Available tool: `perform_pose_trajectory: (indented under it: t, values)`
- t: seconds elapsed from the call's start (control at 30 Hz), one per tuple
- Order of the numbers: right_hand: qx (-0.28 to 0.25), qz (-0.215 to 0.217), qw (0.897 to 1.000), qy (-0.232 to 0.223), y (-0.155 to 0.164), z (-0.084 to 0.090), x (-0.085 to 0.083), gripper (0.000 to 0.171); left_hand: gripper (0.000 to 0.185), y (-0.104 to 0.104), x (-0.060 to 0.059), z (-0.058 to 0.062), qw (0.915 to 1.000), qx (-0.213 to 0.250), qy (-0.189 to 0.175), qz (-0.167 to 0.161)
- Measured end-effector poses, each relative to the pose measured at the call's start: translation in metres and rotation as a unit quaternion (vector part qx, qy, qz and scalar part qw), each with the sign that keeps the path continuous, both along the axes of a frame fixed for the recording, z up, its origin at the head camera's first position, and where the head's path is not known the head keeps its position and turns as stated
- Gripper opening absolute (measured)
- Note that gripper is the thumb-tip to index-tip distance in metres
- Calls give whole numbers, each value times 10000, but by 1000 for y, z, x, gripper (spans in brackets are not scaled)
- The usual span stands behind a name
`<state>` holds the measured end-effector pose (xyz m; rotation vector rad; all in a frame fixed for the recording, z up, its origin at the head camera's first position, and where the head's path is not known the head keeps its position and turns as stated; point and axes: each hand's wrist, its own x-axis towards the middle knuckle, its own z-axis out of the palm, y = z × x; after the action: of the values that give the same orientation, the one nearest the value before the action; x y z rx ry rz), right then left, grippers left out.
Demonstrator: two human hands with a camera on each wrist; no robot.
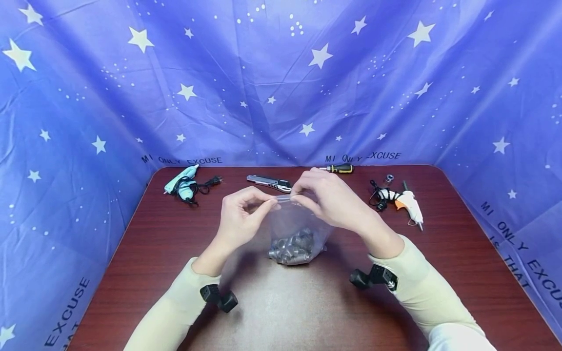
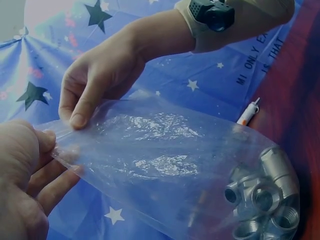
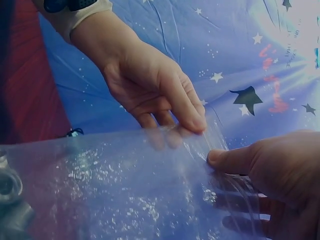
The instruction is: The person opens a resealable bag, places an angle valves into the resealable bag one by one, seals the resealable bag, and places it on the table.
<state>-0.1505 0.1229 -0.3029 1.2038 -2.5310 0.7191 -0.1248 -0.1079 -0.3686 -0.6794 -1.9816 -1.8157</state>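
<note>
A clear plastic bag point(image 1: 287, 219) hangs upright between the two hands, with several metal pipe fittings point(image 1: 293, 247) bunched at its bottom. My left hand point(image 1: 243, 214) pinches the top edge of the bag between thumb and fingers. Close beside it, my right hand point(image 1: 327, 197) pinches the same edge further right. In the left wrist view, threaded openings show on the fittings point(image 2: 265, 197) through the film. The right wrist view has the bag's top strip point(image 3: 220, 165) running between both thumbs, with fingers behind the film.
Along the table's point(image 1: 175, 258) back lie a light-blue glue gun point(image 1: 182, 183) with its cord, a utility knife point(image 1: 269, 182) and a screwdriver point(image 1: 340, 168). To the right are a white glue gun point(image 1: 408, 204) and a small metal fitting point(image 1: 389, 178). A star-patterned curtain point(image 1: 281, 87) surrounds the table.
</note>
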Motion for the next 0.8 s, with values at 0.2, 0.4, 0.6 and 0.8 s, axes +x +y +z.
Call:
perform_pose_trajectory:
  t: [0.2,0.4,0.6,0.8]
  values:
    - [-29,-5,10000,9,7,0,4,6,6,1,-1,-2,9999,113,-100,-59]
    - [-31,-29,9996,262,5,1,8,7,7,6,-2,-6,9994,-90,345,41]
    - [-72,-22,9995,300,5,0,7,4,8,13,-7,-5,9913,-748,998,410]
    - [-58,61,9998,169,10,0,5,4,7,14,-7,-3,9926,-679,960,301]
